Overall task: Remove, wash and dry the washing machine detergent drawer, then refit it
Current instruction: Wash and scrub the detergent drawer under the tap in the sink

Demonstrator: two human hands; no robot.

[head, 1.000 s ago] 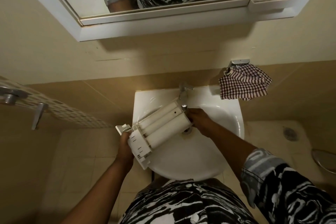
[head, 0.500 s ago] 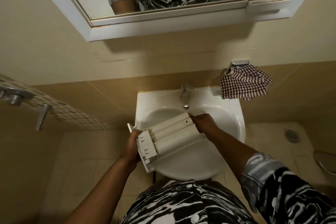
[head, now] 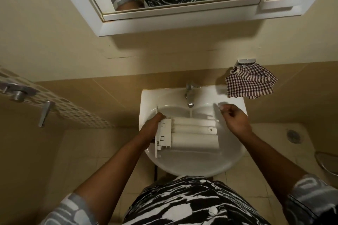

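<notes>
The white detergent drawer (head: 193, 133) lies level across the white sink (head: 146, 100), underside up, its front panel to the left. My left hand (head: 152, 128) grips that front-panel end. A thin stream of water (head: 190, 112) runs from the chrome tap (head: 190, 93) onto the drawer's far edge. My right hand (head: 235, 118) hovers just right of the drawer, off it, with fingers loosely curled and nothing in them.
A red-checked cloth (head: 250, 84) hangs from a wall hook right of the tap. A white-framed mirror (head: 182, 23) juts out above. A metal lever handle (head: 43, 113) sticks out at left. A floor drain (head: 293, 136) and a metal rim (head: 327, 162) are at right.
The drawer swung from tilted toward the tap to level across the basin. My right hand let go of its right end and moved off to the right. Water now lands on the drawer.
</notes>
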